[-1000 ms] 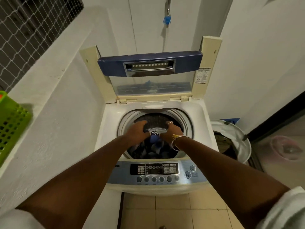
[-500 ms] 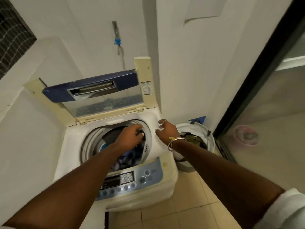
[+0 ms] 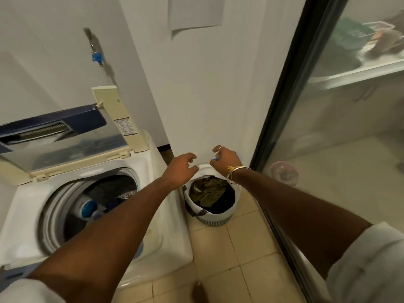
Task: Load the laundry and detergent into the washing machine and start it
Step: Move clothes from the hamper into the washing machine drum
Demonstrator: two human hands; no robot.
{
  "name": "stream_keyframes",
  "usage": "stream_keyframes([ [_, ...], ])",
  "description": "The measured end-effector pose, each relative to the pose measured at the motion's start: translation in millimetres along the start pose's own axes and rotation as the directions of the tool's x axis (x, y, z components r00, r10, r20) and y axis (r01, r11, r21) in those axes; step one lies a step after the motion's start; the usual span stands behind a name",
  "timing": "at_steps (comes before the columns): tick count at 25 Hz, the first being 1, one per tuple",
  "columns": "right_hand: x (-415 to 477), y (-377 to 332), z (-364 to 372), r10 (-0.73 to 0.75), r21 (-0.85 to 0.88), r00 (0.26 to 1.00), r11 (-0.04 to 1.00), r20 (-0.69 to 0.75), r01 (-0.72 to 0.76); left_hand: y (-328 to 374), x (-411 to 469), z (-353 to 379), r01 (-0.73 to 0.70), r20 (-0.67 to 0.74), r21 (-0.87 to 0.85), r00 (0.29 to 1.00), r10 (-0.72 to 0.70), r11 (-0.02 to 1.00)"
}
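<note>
Left hand (image 3: 180,169) and right hand (image 3: 225,159): grip released on both, fingers loosely curled, nothing held. Below grips, round white laundry basket (image 3: 211,215) on beige tiled floor (image 3: 238,254), olive and dark clothes (image 3: 207,191) inside. Left of grips, white top-load washing machine (image 3: 172,237), lid (image 3: 65,136) raised, dark laundry (image 3: 113,202) in drum. White wall (image 3: 207,95) directly beyond grips; dark-framed glass door (image 3: 286,101) right.

No readable text: a printed sticker (image 3: 125,127) on the washing machine's lid frame (image 3: 115,110) (lettering too small).
</note>
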State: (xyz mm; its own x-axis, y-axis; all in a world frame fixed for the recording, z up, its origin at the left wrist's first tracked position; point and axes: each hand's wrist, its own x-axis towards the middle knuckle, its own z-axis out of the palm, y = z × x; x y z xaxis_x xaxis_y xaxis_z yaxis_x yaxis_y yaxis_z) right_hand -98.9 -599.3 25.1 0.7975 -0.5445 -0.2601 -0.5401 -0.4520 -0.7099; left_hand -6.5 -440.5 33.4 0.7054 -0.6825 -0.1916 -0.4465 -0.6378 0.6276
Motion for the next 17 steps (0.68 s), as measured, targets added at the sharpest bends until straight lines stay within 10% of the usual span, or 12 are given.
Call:
stream_keyframes([
  [17,223,191,138,0.291,-0.244,0.891,0.946,0.35,-0.213,-165,225,156,0.299,0.39,0.048,0.873,-0.293,0.953],
])
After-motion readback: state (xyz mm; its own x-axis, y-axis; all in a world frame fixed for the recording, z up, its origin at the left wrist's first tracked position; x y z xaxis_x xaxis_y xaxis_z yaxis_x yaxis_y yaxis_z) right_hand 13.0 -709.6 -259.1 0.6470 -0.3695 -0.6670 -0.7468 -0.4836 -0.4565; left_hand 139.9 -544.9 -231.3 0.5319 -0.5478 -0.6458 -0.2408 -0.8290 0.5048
